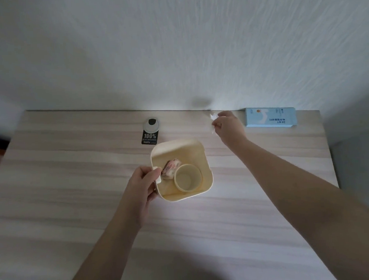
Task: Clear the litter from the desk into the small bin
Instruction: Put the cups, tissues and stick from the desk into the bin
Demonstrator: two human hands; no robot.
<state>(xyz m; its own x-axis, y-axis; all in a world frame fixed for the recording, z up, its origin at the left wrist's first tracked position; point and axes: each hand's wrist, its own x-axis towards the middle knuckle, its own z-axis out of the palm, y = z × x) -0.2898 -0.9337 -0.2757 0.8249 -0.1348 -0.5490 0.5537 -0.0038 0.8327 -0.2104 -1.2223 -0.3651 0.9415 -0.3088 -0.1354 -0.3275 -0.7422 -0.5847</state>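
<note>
The right hand (pixel 228 128) is stretched to the far edge of the pale wood-grain table (pixel 75 187), and its fingers (pixel 217 124) are pinched closed on a small crumpled scrap of white paper (pixel 212 121). The scrap shows just beyond the fingertips, towards the white wall, close above the table or barely off it; I cannot tell which. It looks nearly weightless, soft and already creased, so a light pinch between thumb and forefinger should carry it. Being so light, it could flutter off if let go too high, so the release is probably best made low over the bin's mouth. The scrap is small enough that any fold that sticks out serves as a hold.

The left hand (pixel 144 184) grips the small cream plastic bin with rounded corners (pixel 206 160), its fingers wrapped closed over the near left rim, thumb side by a little white tab. The bin appears stiff and light, and one hand at the rim seems enough to steady or lift it. Inside, just past the left fingers, lie a pink-and-white printed wrapper (pixel 170 169) and a round cream paper cup (pixel 188 177), mouth up.

To the right of the right-hand fingers a light blue cardboard box (pixel 270 119) lies flat against the wall. To their left sit a grey round cable grommet (pixel 150 125) and a black sticker printed "100%" (pixel 149 137).
</note>
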